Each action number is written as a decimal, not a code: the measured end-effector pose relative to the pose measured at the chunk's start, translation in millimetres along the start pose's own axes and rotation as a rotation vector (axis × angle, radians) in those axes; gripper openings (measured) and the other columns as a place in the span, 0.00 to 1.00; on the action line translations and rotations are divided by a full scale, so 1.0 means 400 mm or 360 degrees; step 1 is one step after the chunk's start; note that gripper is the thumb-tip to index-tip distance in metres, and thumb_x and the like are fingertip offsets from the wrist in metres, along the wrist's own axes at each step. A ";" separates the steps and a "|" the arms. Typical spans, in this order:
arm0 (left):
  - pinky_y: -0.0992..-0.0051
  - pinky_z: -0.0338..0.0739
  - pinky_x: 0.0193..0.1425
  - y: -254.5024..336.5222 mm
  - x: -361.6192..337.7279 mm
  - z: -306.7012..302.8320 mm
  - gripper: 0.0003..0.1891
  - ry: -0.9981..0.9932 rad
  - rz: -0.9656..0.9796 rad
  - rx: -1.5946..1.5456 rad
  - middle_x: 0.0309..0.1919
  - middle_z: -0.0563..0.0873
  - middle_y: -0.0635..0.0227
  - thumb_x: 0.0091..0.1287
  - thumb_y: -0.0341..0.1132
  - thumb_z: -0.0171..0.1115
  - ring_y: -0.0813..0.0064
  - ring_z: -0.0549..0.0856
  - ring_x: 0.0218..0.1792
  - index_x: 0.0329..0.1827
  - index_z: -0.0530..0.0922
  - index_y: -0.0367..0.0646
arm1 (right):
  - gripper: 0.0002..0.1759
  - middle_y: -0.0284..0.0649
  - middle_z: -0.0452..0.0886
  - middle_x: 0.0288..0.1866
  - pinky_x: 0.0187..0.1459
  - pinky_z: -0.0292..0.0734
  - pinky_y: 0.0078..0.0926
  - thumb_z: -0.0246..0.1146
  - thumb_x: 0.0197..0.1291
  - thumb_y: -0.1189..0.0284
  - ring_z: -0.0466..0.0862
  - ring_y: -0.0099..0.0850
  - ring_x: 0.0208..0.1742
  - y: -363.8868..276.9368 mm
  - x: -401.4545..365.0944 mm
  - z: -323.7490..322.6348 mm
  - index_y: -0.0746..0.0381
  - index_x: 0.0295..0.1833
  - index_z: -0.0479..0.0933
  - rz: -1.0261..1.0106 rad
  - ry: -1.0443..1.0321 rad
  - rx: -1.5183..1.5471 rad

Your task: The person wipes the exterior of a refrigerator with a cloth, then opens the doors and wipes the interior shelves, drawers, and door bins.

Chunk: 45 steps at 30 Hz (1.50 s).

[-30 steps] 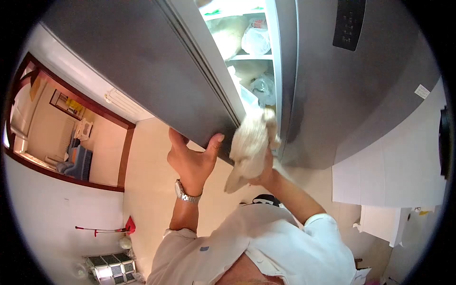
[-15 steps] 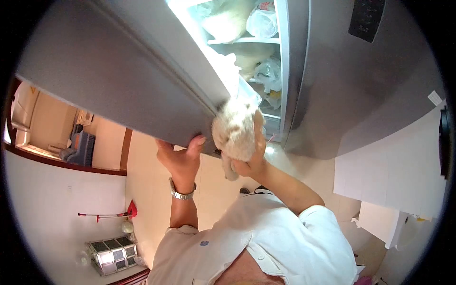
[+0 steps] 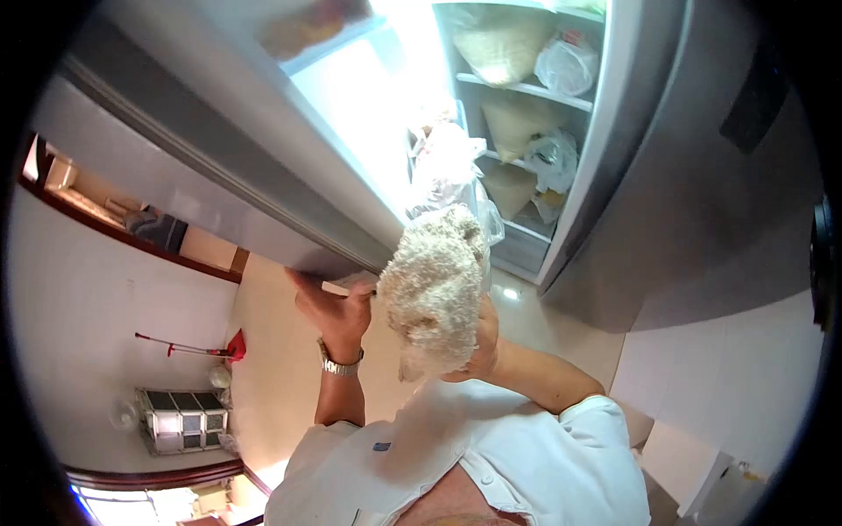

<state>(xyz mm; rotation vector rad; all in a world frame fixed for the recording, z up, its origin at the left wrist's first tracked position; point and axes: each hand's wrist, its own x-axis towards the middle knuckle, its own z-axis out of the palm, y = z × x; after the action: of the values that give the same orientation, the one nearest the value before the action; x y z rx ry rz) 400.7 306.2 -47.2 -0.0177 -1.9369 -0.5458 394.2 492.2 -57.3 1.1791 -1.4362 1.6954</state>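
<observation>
A refrigerator door (image 3: 219,167) stands ajar on the left, its lower edge gripped by my left hand (image 3: 338,309), which wears a metal watch. My right hand (image 3: 482,346) holds a clear plastic bag of pale, grainy contents (image 3: 431,289) from beneath, at the middle of the view. Most of that hand's fingers are hidden behind the bag. Just beyond it, white plastic bags (image 3: 449,167) sit in the door's bright inner side. More bags (image 3: 504,44) lie on the lit shelves inside.
A second grey door (image 3: 667,202) curves along the right, with a white cabinet (image 3: 702,351) below it. At the lower left are a small rack (image 3: 184,422) and a red dustpan (image 3: 235,344). Pale floor (image 3: 272,377) shows beneath my arms.
The door is open wider, showing more of its inside and the shelves. The bag in my right hand has come nearer to me and appears larger. My left hand still grips the door.
</observation>
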 end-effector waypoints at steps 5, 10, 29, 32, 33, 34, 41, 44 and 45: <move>0.70 0.73 0.21 -0.045 0.018 0.004 0.62 -0.0002 -0.0112 0.0104 0.20 0.78 0.60 0.40 0.78 0.59 0.63 0.80 0.19 0.59 0.57 0.25 | 0.24 0.58 0.75 0.55 0.59 0.65 0.54 0.59 0.55 0.64 0.73 0.60 0.58 0.044 -0.045 0.006 0.72 0.51 0.75 0.0021 -0.0173 -0.0097; 0.69 0.74 0.24 -0.071 0.035 -0.016 0.59 0.0111 -0.0091 0.0166 0.26 0.78 0.56 0.39 0.73 0.66 0.61 0.80 0.22 0.57 0.57 0.24 | 0.24 0.46 0.79 0.53 0.64 0.61 0.53 0.61 0.54 0.60 0.76 0.47 0.59 0.030 0.172 -0.034 0.64 0.52 0.77 -0.0262 0.0249 -0.0532; 0.67 0.76 0.24 -0.155 0.076 -0.050 0.56 0.0059 -0.0132 0.0312 0.26 0.80 0.52 0.40 0.60 0.71 0.57 0.82 0.23 0.57 0.56 0.19 | 0.18 0.44 0.78 0.46 0.50 0.73 0.37 0.60 0.54 0.63 0.76 0.35 0.49 -0.101 0.845 0.193 0.64 0.46 0.77 -0.1733 0.0239 -0.1830; 0.67 0.76 0.24 -0.191 0.091 -0.058 0.57 0.0053 -0.0107 0.0263 0.27 0.81 0.51 0.42 0.63 0.70 0.56 0.82 0.23 0.58 0.55 0.18 | 0.14 0.47 0.80 0.30 0.38 0.75 0.33 0.54 0.56 0.69 0.80 0.36 0.31 -0.221 0.930 0.184 0.70 0.34 0.78 -0.1264 -0.0315 -0.1256; 0.67 0.76 0.24 -0.197 0.096 -0.062 0.57 0.0053 -0.0103 0.0228 0.28 0.81 0.51 0.43 0.64 0.69 0.55 0.82 0.23 0.58 0.55 0.19 | 0.15 0.48 0.80 0.24 0.34 0.75 0.31 0.53 0.56 0.71 0.81 0.36 0.26 -0.252 0.954 0.180 0.72 0.31 0.78 -0.1101 -0.0481 -0.1061; 0.67 0.76 0.24 -0.192 0.097 -0.063 0.57 0.0052 -0.0093 0.0227 0.28 0.81 0.51 0.43 0.64 0.69 0.55 0.82 0.23 0.58 0.55 0.19 | 0.15 0.48 0.80 0.24 0.34 0.75 0.31 0.53 0.56 0.71 0.81 0.36 0.26 -0.280 0.973 0.168 0.72 0.31 0.78 -0.1102 -0.0471 -0.1065; 0.69 0.81 0.39 -0.247 0.120 -0.088 0.56 -0.0147 -0.0147 0.0031 0.40 0.82 0.48 0.53 0.63 0.64 0.58 0.86 0.37 0.68 0.45 0.26 | 0.16 0.42 0.79 0.24 0.31 0.74 0.27 0.57 0.55 0.65 0.79 0.29 0.25 -0.225 1.090 0.195 0.69 0.30 0.79 -0.0061 -0.0864 -0.0181; 0.69 0.81 0.40 -0.283 0.122 -0.079 0.57 -0.0114 -0.0128 0.0032 0.42 0.82 0.49 0.52 0.64 0.65 0.60 0.86 0.38 0.68 0.45 0.26 | 0.16 0.41 0.80 0.28 0.33 0.75 0.27 0.57 0.56 0.65 0.79 0.30 0.28 -0.126 1.149 0.168 0.68 0.35 0.80 0.0266 -0.0711 -0.0057; 0.68 0.80 0.36 -0.287 0.119 -0.069 0.57 -0.0089 -0.0172 -0.0012 0.37 0.82 0.49 0.49 0.66 0.65 0.57 0.85 0.34 0.65 0.49 0.25 | 0.16 0.41 0.81 0.30 0.34 0.75 0.27 0.57 0.57 0.65 0.80 0.31 0.30 -0.080 1.158 0.134 0.68 0.37 0.80 0.0262 -0.0645 -0.0103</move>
<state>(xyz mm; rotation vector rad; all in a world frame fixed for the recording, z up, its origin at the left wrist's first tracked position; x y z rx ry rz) 374.8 181.9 -38.5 0.0678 -1.9985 -0.6301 244.0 405.6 376.9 1.4614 -1.8608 1.5594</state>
